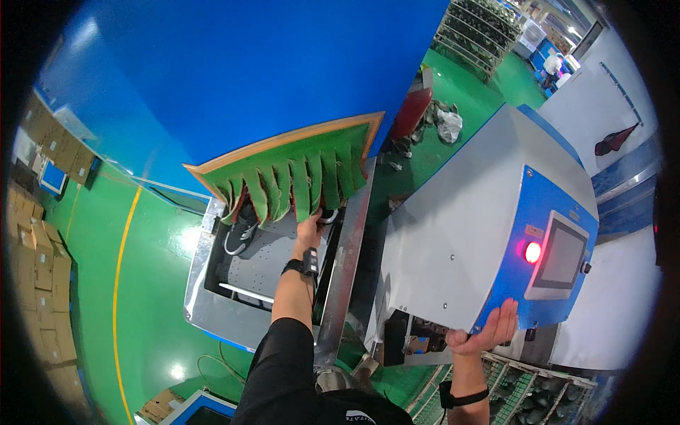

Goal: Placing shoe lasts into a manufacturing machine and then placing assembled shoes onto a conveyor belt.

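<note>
My left hand reaches to the green strip curtain that hangs across the opening of a big blue machine. Its fingertips are partly hidden by the strips, beside a dark shoe with a white sole, so their grip cannot be made out. Another black shoe with a white sole stands on the perforated grey plate, to the left of that hand. My right hand lies with fingers stretched out against the lower corner of a white and blue machine cabinet, holding nothing.
A metal rail runs along the plate's right side. The cabinet carries a lit red button and a dark screen. Below it stands a wire rack with dark pieces. Cardboard boxes are stacked at the far left.
</note>
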Available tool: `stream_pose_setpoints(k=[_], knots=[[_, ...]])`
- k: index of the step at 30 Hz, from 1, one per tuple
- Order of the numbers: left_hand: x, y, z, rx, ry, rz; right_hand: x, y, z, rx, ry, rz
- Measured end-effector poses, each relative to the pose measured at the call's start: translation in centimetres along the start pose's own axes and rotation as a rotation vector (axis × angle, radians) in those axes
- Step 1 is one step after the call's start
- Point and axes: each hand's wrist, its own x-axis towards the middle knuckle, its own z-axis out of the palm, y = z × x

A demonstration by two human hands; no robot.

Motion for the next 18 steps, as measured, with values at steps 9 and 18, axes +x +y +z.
stream_pose_setpoints(k=[9,18], knots=[[-3.2,0.8,3.1,-0.194,0.060,-0.255,-0.3,0.6,0.4,-0.010,0.000,-0.005],[-25.4,8.0,-4.2,0.128,-0.294,-0.258,1.4,-0.4,0.0,0.047,0.045,0.056]])
